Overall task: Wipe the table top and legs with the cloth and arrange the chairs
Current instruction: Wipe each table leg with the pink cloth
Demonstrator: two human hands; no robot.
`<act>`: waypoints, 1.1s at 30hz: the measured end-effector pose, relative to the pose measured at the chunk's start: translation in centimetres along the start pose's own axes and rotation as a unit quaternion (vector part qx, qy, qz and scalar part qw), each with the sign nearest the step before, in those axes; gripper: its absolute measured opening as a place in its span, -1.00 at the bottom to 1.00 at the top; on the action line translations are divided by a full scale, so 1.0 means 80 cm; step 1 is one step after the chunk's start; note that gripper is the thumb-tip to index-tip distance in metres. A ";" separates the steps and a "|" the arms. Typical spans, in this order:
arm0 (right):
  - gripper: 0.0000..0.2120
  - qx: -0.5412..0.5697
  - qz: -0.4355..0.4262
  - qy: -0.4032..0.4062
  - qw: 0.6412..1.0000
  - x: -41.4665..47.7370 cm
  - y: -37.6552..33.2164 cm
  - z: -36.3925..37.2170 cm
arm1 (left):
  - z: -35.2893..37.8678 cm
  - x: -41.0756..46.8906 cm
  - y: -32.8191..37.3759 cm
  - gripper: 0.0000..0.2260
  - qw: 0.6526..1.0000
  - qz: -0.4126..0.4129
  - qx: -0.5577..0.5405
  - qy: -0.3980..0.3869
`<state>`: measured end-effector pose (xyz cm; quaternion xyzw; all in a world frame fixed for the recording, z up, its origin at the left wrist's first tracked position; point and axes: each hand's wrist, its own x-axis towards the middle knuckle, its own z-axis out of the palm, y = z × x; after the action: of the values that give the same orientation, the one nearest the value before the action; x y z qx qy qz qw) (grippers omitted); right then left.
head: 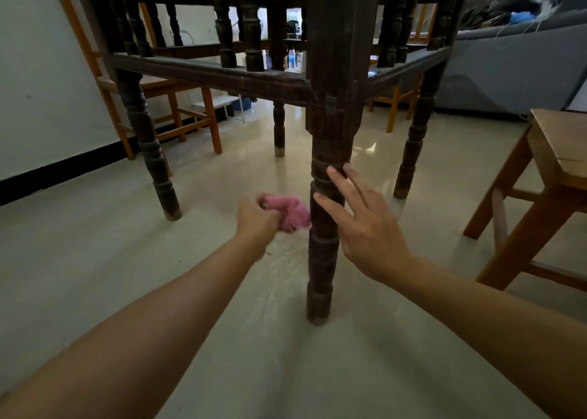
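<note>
**Pale floor, dark leg: the cloth works the nearest table leg**

Glossy pale floor (95, 259) fills the low view under a dark wooden table (222, 78), seen from beneath its spindle rail.

A pink cloth (290, 212) is bunched in the left hand (259, 217), whose fingers are closed tight around it. The wad touches the left side of the nearest turned table leg (325, 221), about midway down the turned section, so the step in hand looks to be wiping the legs. Bunching the cloth likely gives a firm pad that can follow the grooves of the turning.

Just across the leg from that grip, the right hand (365, 224) is open, fingers spread, holding nothing. Its fingertips (332, 170) lie on the leg above the cloth, probably to steady it against the rubbing.

Farther out from the grip, three other legs stand apart on the floor. A light wooden chair (552, 177) sits near on the right-hand side, an orange-toned chair (178, 116) behind the table to the left by the white wall, another beyond on the right. A grey sofa (514, 66) lies behind. By my reading, the chairs are not yet arranged.
</note>
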<state>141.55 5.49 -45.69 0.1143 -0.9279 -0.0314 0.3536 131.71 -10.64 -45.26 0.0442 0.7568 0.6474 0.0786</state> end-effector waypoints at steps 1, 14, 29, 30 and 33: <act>-0.48 -0.005 -0.012 -0.008 1.000 -0.002 0.001 0.002 | 0.004 0.002 0.002 -0.83 1.000 -0.007 -0.014 0.004; -0.60 -0.054 -0.087 -0.095 0.990 -0.022 0.006 0.040 | 0.016 0.007 -0.048 -0.80 0.997 -0.004 0.033 -0.072; -0.81 -0.029 -0.082 -0.055 0.995 -0.026 0.010 0.068 | 0.008 0.002 -0.084 -0.80 0.927 -0.149 0.167 -0.300; -0.81 -0.033 -0.082 -0.052 0.995 -0.026 0.009 0.069 | 0.004 0.002 -0.088 -0.79 0.920 -0.155 0.175 -0.313; -0.81 -0.040 -0.076 -0.045 0.995 -0.026 0.005 0.074 | 0.000 0.017 -0.095 -0.76 0.975 -0.127 0.075 -0.165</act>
<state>139.05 6.23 -51.46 0.1692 -0.9294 -0.1002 0.3124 130.63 -11.58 -52.89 0.0597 0.7789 0.5576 0.2806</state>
